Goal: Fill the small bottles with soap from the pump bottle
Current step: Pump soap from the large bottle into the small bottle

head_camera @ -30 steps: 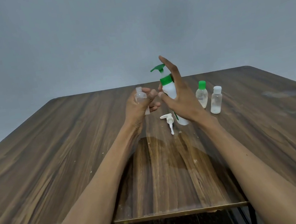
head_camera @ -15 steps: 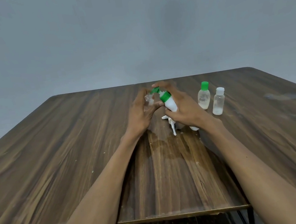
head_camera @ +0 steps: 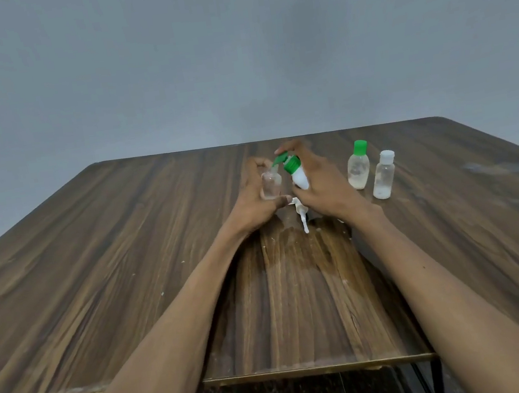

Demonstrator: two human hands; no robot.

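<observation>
Two small bottles done — green-capped bottle (head_camera: 358,166) and white-capped bottle (head_camera: 383,176), both capped, standing on the table (head_camera: 128,263) to the right. One left: open clear bottle (head_camera: 271,185), gripped in the left hand (head_camera: 257,201). Right hand (head_camera: 322,184) wrapped round the tilted pump bottle (head_camera: 296,175) — green spout at the mouth. Looks nearly empty, hard to tell.

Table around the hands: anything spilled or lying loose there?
Yes. A wet-looking patch darkens the table just in front of the hands, likely spilled liquid, with white specks around it. A loose white pump head lies on its side at the patch's far edge, below the tilted pump bottle.
</observation>
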